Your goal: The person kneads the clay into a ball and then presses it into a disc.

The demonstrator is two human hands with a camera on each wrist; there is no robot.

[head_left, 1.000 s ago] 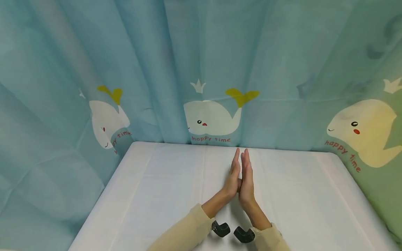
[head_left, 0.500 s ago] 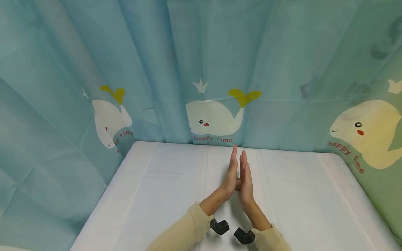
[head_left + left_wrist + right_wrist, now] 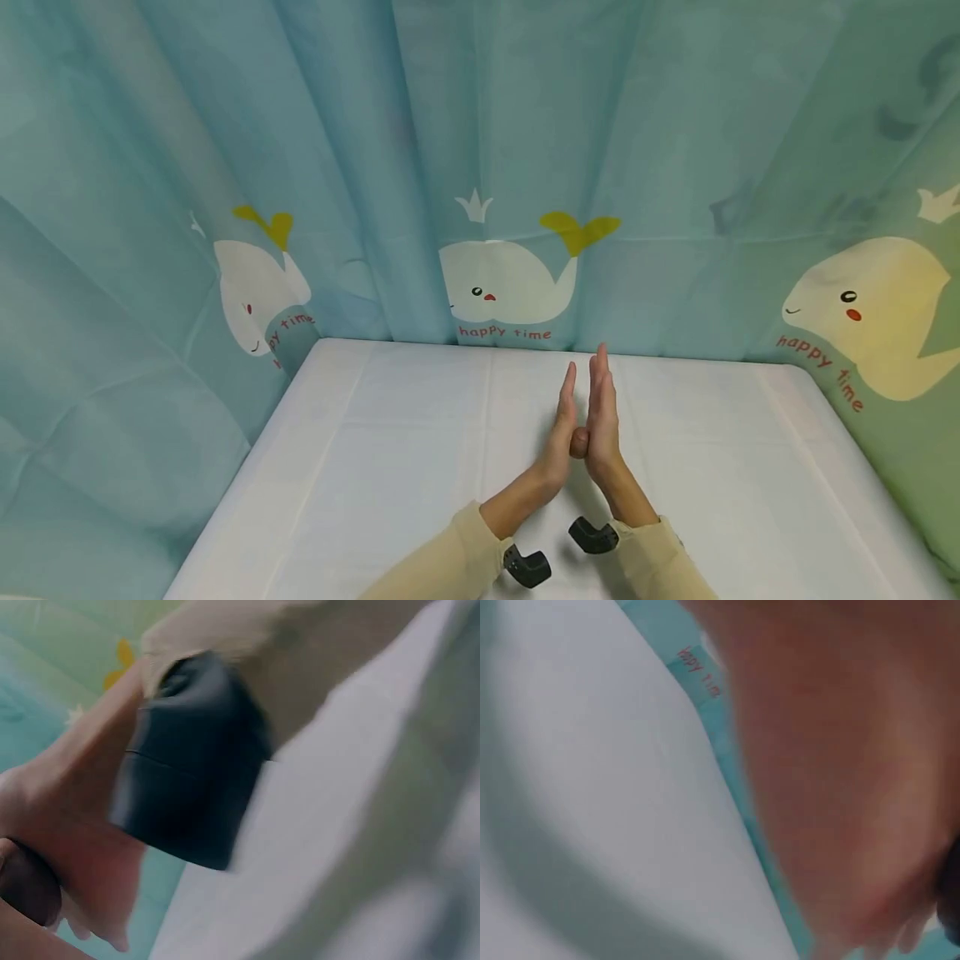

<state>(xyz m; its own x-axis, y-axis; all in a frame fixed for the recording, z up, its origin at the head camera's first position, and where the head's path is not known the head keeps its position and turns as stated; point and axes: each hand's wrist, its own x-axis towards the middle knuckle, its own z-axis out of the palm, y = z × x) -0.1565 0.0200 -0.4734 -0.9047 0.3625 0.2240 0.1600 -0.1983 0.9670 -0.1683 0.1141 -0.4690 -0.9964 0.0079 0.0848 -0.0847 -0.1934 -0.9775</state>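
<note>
A small brown clay-like ball [image 3: 579, 443] sits between my two upright palms, above the white table. My left hand [image 3: 556, 440] presses it from the left and my right hand [image 3: 604, 427] from the right. Fingers on both hands are straight and point away from me, with a narrow gap between the hands at the tips. In the left wrist view the dark ball [image 3: 30, 889] shows at the lower left against the right palm [image 3: 94, 847]. The right wrist view is blurred; only the ball's dark edge [image 3: 951, 900] shows there, beside a hand.
The white table [image 3: 405, 450] stretches to both sides of the hands. Behind it hangs a blue-green curtain [image 3: 660, 167] with whales and "happy time" print. Black wrist devices [image 3: 527, 567] sit close together at the beige sleeves [image 3: 442, 558].
The palms have slid against each other. Over the last half second my right hand has moved forward and my left hand back, with the ball still between them; both have shifted slightly right.
</note>
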